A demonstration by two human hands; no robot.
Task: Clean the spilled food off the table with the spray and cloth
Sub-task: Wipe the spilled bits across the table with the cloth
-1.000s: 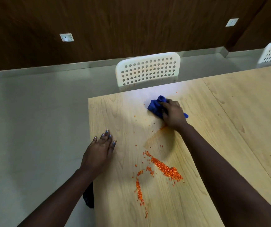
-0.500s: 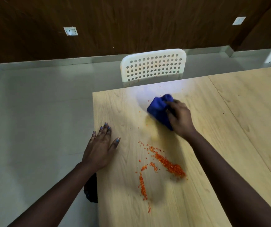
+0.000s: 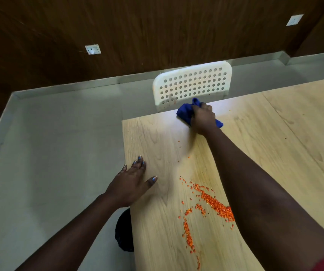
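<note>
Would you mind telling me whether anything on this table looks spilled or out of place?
Yes: orange crumbs lie scattered on the table near its near-left end, while the blue cloth is at the far edge.

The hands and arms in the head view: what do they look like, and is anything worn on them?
Both forearms are bare, with no sleeves, watch or rings visible. The left hand has shiny bluish-painted nails on its fingers. The right hand shows no jewellery; its nails are hidden.

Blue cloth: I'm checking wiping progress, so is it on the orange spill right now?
No, the blue cloth, gripped by the right hand, is at the table's far edge, well beyond the orange spilled food.
</note>
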